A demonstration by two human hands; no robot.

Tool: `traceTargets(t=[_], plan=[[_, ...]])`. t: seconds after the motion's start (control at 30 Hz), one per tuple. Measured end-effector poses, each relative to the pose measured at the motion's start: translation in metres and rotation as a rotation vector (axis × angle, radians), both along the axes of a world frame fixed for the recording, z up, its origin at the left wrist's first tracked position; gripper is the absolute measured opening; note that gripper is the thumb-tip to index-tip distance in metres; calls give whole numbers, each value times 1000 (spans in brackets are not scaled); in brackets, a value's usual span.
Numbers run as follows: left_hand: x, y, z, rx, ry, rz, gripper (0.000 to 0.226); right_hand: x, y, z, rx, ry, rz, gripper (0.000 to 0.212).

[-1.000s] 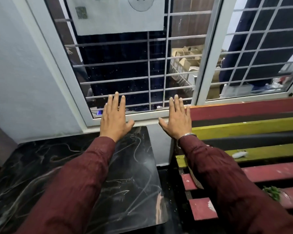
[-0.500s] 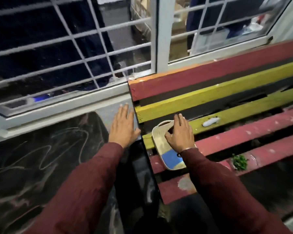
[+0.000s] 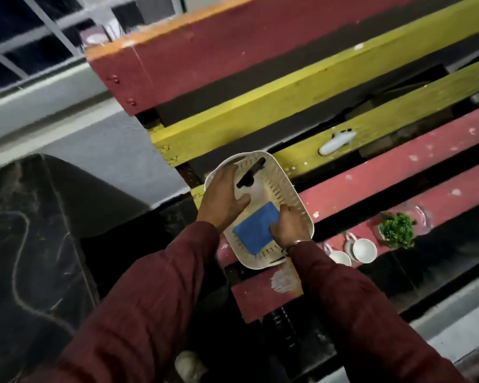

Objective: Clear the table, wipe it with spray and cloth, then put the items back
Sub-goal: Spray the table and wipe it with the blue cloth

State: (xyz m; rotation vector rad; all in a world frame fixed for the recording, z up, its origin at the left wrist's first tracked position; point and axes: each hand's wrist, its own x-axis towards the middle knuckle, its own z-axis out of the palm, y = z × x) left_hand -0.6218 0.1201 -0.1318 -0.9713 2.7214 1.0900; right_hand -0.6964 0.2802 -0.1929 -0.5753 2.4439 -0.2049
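A white perforated basket [image 3: 285,189] rests on the red and yellow slats of a bench [image 3: 371,172]. Inside it lie a white spray bottle with a black nozzle [image 3: 250,172] and a folded blue cloth [image 3: 253,230]. My left hand [image 3: 221,200] reaches into the basket, its fingers and thumb wrapped around the bottle's white body. At the cloth's right edge, my right hand [image 3: 288,225] curls its fingers onto the cloth. The black marble table [image 3: 25,244] is at the left, away from both hands.
Two white cups [image 3: 361,250] and a small green plant in a glass [image 3: 397,230] stand on a red slat right of the basket. A small white object [image 3: 336,142] lies on a yellow slat. A window grille [image 3: 39,31] is at the top left.
My view swung right and down from the window to the bench. Both hands left the table's far edge and moved into the basket, the left onto the bottle, the right onto the cloth.
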Motion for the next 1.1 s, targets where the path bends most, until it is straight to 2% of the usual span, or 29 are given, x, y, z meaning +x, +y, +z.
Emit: traceTargets(t=[0.13,0.33,0.43,0.53,0.63,0.73,0.87,0.97,1.1], plan=[[-18,2,-25,67,104,139,60,-7,-16,-36,-3,-68,35,50],[-29,3,-52,98,178,231,38,-11,-33,-73,102,-33,19,55],[-33,7,-54,87,170,248,38,-13,-28,-80,125,80,30,45],[-38,9,-49,69,163,255,33,-17,-24,-74,103,27,-21,35],[-32,8,-38,51,180,279,29,-16,-23,-57,72,-22,-39,39],[-17,7,-17,45,199,335,27,-9,-26,-28,-31,-144,-149,37],[-6,7,30,49,275,384,25,1,-32,19,-175,-147,-203,14],[2,1,78,35,318,421,25,10,-42,66,-254,-104,-218,17],[34,-13,149,-33,362,456,26,34,-55,126,-324,-88,-260,31]])
